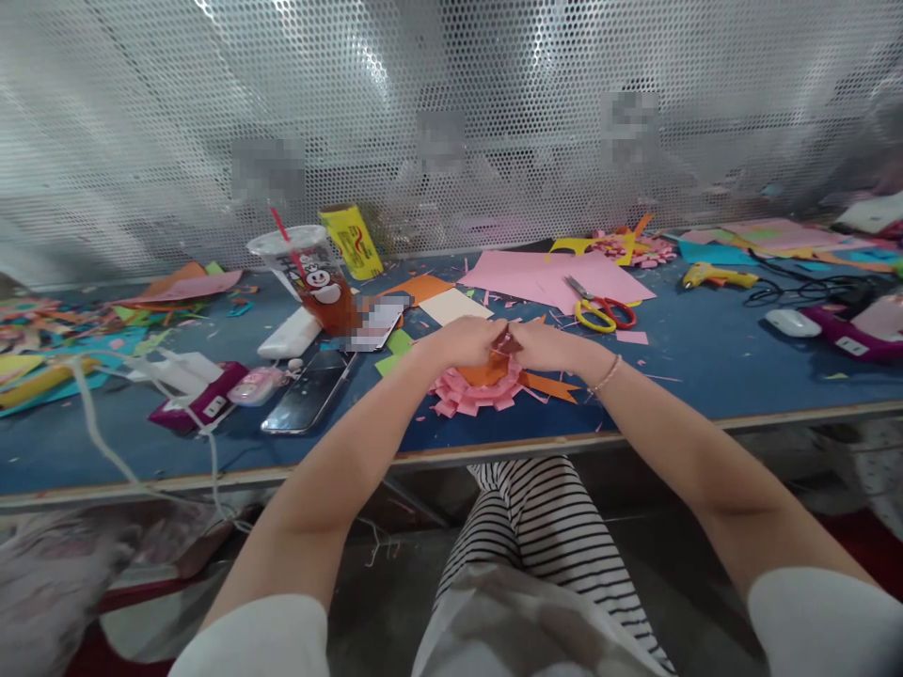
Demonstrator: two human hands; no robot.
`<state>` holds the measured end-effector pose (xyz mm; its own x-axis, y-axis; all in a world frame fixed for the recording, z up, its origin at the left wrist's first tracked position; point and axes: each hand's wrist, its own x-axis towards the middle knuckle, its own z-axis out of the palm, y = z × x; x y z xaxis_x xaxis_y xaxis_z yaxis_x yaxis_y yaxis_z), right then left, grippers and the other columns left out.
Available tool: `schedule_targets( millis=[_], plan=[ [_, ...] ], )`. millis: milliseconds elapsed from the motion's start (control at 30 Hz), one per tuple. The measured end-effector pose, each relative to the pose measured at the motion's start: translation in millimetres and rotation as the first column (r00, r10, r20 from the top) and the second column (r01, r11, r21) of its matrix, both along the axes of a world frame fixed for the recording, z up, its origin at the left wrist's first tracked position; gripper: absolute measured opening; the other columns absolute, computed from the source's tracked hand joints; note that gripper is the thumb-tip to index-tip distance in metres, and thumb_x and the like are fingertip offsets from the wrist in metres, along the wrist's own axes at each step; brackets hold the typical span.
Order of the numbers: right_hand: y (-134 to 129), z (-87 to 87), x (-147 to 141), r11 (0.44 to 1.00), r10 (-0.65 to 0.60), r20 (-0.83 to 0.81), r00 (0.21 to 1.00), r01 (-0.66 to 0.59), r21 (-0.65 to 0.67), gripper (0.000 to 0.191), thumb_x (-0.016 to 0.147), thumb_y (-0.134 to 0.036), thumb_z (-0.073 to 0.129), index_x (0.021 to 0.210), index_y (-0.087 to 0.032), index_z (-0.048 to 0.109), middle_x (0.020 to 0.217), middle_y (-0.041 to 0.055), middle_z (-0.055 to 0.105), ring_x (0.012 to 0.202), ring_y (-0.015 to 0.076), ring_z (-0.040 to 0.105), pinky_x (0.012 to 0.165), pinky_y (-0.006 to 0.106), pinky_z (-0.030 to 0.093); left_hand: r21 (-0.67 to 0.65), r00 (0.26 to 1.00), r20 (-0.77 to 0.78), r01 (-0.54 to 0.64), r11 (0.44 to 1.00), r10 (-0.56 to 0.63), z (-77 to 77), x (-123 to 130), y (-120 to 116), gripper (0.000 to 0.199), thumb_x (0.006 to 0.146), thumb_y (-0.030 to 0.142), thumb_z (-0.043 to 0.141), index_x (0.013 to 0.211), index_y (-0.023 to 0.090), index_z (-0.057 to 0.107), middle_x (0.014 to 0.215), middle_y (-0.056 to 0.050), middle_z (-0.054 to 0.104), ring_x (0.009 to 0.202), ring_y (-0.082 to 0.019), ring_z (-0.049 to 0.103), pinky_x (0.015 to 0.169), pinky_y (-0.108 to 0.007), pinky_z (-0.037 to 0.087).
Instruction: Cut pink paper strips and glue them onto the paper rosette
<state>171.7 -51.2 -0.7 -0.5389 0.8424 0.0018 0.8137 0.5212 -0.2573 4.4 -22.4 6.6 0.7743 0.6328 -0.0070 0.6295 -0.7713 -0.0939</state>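
Note:
My left hand point(469, 340) and my right hand point(548, 346) meet above the table, fingers closed around a small brownish folded paper piece point(506, 344). Just beneath them lies a fringed pink paper rosette point(474, 397) with an orange centre. An orange paper ribbon tail point(554, 386) sticks out to its right. Beyond my right hand rest scissors point(599, 310) with red and yellow handles, blades on a pink paper sheet point(522, 275). The fingertips partly hide what they pinch.
To the left stand an iced drink cup point(324, 287) with a red straw and a yellow packet point(353, 243). A phone point(308, 393) lies near the front, by a purple power strip point(201, 400) with white cables. On the right are a yellow glue gun point(716, 275) and another purple strip point(864, 337).

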Motion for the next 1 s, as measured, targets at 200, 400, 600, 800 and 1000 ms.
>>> schedule_targets(
  millis=[200,400,600,800,1000],
  plan=[
    [2,0.1,2,0.991,0.109,-0.012,0.994,-0.11,-0.072,0.022,0.069,-0.005,0.046,0.084,-0.012,0.061,0.083,0.0101,0.067,0.072,0.0173,0.06,0.062,0.024,0.037,-0.067,0.999,0.006,-0.033,0.997,0.033,1.1,0,0,0.025,0.07,0.014,0.044,0.093,0.015,0.053,0.079,-0.011,0.063,0.071,-0.023,0.058,0.059,-0.03,0.035],
    [20,-16.5,5,0.994,-0.019,-0.212,0.977,0.041,0.1,0.035,0.072,-0.006,0.047,0.104,-0.012,0.059,0.099,0.0106,0.066,0.089,0.0182,0.06,0.073,0.024,0.04,-0.221,0.928,0.339,-0.084,0.972,0.158,0.5,-13,19,0.032,0.073,0.011,0.039,0.101,0.018,0.053,0.102,-0.007,0.063,0.094,-0.018,0.057,0.078,-0.027,0.042],
    [32,-27.9,14,0.992,-0.081,-0.138,0.987,0.093,0.083,0.03,0.076,-0.038,0.057,0.094,-0.015,0.062,0.096,0.0112,0.065,0.087,0.0208,0.06,0.072,0.026,0.041,-0.288,0.919,0.235,-0.245,0.926,0.316,-5.5,-30,42,0.035,0.08,0.041,0.041,0.097,0.017,0.059,0.104,-0.008,0.063,0.092,-0.02,0.057,0.076,-0.027,0.042],
    [39,-31.9,11,0.996,-0.063,-0.107,0.992,0.07,0.062,0.023,0.074,-0.036,0.059,0.083,-0.015,0.063,0.088,0.0078,0.066,0.077,0.0167,0.058,0.065,0.024,0.038,-0.367,0.927,0.179,-0.247,0.897,0.329,-8.8,-30,42,0.052,0.079,0.06,0.034,0.09,0.015,0.057,0.097,-0.009,0.063,0.085,-0.02,0.056,0.073,-0.028,0.041],
    [38,-34.5,1,0.994,0.014,-0.101,0.995,-0.003,0.107,0.014,0.077,-0.016,0.05,0.079,-0.013,0.064,0.089,0.0097,0.064,0.084,0.0162,0.055,0.074,0.024,0.038,-0.444,0.874,0.267,-0.262,0.857,0.406,-10.7,-33,45,0.056,0.074,0.067,0.037,0.085,0.016,0.056,0.086,-0.006,0.062,0.08,-0.02,0.055,0.071,-0.028,0.04]
  ],
)
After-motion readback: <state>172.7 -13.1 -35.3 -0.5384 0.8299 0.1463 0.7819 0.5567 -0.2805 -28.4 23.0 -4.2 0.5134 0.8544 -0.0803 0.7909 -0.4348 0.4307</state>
